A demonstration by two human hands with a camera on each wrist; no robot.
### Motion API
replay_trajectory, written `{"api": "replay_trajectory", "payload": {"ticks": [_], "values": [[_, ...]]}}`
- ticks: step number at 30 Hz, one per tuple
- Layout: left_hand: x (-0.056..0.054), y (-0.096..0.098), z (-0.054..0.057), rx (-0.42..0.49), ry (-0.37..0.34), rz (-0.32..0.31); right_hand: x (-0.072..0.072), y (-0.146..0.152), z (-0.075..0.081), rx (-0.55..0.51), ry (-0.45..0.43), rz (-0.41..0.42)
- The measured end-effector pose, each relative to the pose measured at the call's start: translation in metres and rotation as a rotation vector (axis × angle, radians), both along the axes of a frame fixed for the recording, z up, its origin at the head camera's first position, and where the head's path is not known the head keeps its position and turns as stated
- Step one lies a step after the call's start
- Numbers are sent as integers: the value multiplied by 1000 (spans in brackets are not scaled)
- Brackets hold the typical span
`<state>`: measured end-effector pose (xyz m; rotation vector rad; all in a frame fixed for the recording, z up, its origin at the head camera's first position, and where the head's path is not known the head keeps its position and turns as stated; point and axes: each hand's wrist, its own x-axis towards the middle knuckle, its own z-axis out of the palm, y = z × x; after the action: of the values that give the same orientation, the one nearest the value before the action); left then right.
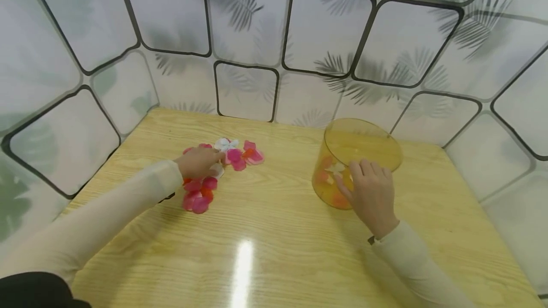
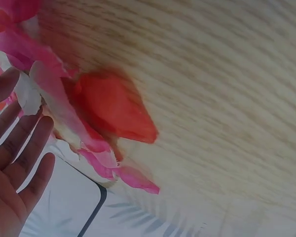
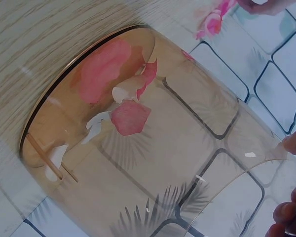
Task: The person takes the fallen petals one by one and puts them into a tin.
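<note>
My left hand (image 1: 200, 161) reaches into a cluster of artificial flower petals on the wooden table. In the left wrist view its fingers are fairly straight, with the thumb and fingertips right at a white petal (image 2: 28, 94). Pink petals (image 1: 236, 159) and a red petal (image 2: 116, 106) lie around it. On the right, my right hand (image 1: 373, 195) grips the rim of a clear amber cylinder container (image 1: 321, 182), thumb on one side of the wall and fingers on the other. Inside the container, pink petals (image 3: 130, 117) and white petals (image 3: 96, 124) lie near the bottom.
The light wooden table (image 1: 274, 213) reaches back to a patterned wall covering (image 1: 246, 89) with dark outlines and leaf prints, which also encloses both sides. More pink petals (image 1: 197, 201) lie in front of my left hand. A dark object (image 1: 36, 289) shows at the lower left.
</note>
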<state>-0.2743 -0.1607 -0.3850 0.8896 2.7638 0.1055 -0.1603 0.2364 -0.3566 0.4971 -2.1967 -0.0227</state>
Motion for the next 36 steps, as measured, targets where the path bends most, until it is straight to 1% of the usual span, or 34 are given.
{"api": "replay_trajectory", "payload": {"ticks": [4, 13, 16, 21, 23, 26, 28, 31, 32, 36], "values": [[-1, 2, -1, 4, -38, 24, 0, 0, 0, 14, -4, -6], [-6, -3, -8, 108, -74, 39, -1, 1, 0, 11, 5, -1], [-6, -3, -8, 124, -88, 47, -1, 2, -1, 14, 8, -1], [-7, -2, -7, 137, -128, 43, -1, 2, -1, 28, 6, -9], [-9, -2, -7, 134, -123, 34, -1, 2, 0, 30, 3, -11], [-13, -1, -6, 127, -65, 1, 0, 1, 0, 27, 0, -11], [-14, 2, 0, 124, -10, -38, 0, 1, 0, 26, -4, -12], [-15, 10, 15, 130, 60, -80, -1, 2, -1, 15, 1, -4], [-15, 15, 21, 138, 73, -93, -1, 2, -1, 14, 1, -4], [-15, 38, 50, 170, 107, -107, -1, 2, -1, 13, 1, -4]]}}
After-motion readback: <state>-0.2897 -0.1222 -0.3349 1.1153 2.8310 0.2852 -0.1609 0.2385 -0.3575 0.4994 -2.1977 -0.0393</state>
